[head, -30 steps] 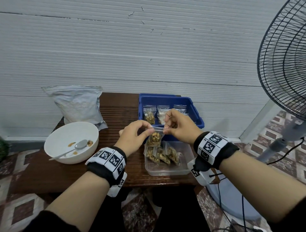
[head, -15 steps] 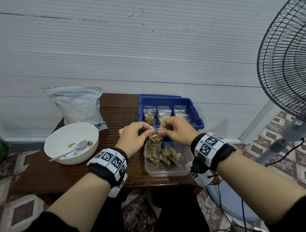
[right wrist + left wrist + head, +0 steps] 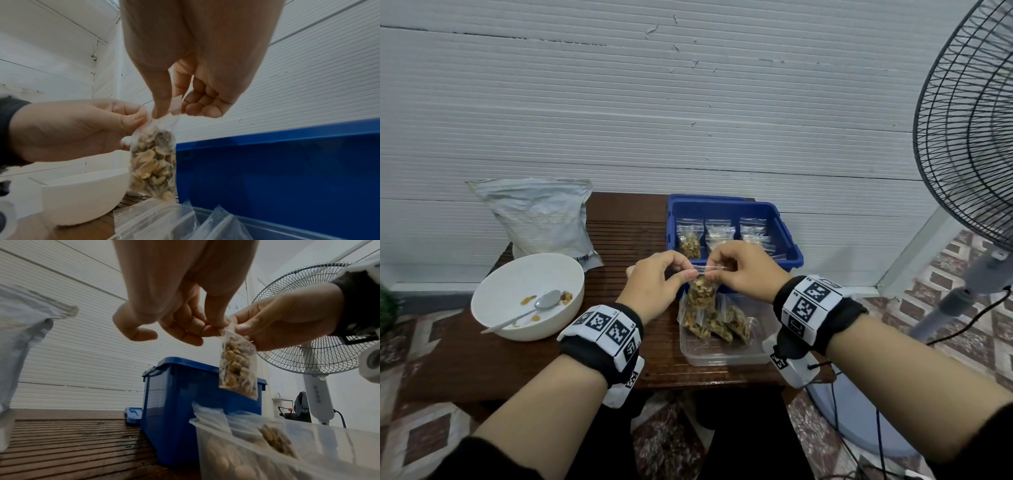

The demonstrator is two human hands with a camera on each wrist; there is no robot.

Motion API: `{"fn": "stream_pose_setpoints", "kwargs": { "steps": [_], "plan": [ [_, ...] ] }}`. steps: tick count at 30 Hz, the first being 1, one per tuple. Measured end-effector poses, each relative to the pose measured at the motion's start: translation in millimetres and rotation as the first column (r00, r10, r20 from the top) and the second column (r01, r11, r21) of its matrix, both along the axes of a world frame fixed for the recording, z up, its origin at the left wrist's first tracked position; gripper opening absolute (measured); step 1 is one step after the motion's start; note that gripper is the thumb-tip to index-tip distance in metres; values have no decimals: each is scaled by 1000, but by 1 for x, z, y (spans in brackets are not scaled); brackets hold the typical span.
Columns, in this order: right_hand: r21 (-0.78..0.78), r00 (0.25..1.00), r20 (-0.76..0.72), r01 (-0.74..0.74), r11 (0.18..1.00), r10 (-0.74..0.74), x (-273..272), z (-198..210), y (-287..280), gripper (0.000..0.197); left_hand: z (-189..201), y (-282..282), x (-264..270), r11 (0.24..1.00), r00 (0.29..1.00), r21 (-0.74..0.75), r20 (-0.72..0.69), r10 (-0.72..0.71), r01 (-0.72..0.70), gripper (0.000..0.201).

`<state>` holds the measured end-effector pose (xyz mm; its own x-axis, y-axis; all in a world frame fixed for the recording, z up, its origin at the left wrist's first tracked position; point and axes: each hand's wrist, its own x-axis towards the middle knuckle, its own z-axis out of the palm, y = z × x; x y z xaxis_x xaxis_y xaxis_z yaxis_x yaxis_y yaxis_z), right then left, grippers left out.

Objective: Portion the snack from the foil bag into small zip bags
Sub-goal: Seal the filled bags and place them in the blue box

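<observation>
A small clear zip bag (image 3: 701,295) (image 3: 238,368) (image 3: 154,162) full of brown snack pieces hangs above the clear tub (image 3: 722,356). My left hand (image 3: 659,282) (image 3: 180,318) pinches the left end of its top strip between thumb and forefinger. My right hand (image 3: 739,270) (image 3: 180,91) pinches the strip just to the right. Several filled zip bags (image 3: 719,322) lie in the tub. The grey foil bag (image 3: 541,216) stands at the back left against the wall.
A white bowl (image 3: 527,294) with a spoon (image 3: 527,310) and a few snack crumbs sits at the left of the brown slatted table (image 3: 626,236). A blue bin (image 3: 784,240) with more small zip bags stands behind the tub. A standing fan (image 3: 969,144) is at the right.
The hands have drawn closer together along the bag's top strip, the right hand sliding left toward the left one. The bag hangs in about the same place.
</observation>
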<state>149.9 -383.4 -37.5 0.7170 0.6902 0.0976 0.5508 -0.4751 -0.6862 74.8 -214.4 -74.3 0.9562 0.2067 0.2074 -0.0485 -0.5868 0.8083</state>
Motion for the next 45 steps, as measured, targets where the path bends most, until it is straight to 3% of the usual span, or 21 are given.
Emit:
{"fn": "stream_pose_setpoints", "kwargs": {
  "steps": [6,13,20,22,30,35,40,45],
  "plan": [
    [-49,998,-61,-4,999,1,0,1,0,6,-2,1,0,1000,1000,-20,-24,-20,19,18],
    [-88,999,-16,-30,996,29,-3,0,-1,10,6,-4,-1,993,995,116,-98,-9,20,19],
    [-138,998,-40,-46,989,41,13,25,1,6,2,11,3,992,999,-126,-18,26,-28,7],
    [-114,1000,-14,-24,993,23,22,41,3,7,6,18,7,980,997,-186,19,69,-64,17],
    [-217,997,81,8,976,10,75,78,36,10,-10,46,33,954,972,-188,-78,223,-234,25],
    [-452,981,161,-22,892,106,109,69,69,10,-21,53,51,943,964,-222,-155,215,-246,19],
    [-659,970,107,-97,746,220,136,43,99,12,-22,54,70,937,960,-251,-196,199,-245,23],
    [-765,949,45,-169,621,313,159,18,122,7,-24,54,88,920,962,-334,-242,124,-203,34]
  ]
}}
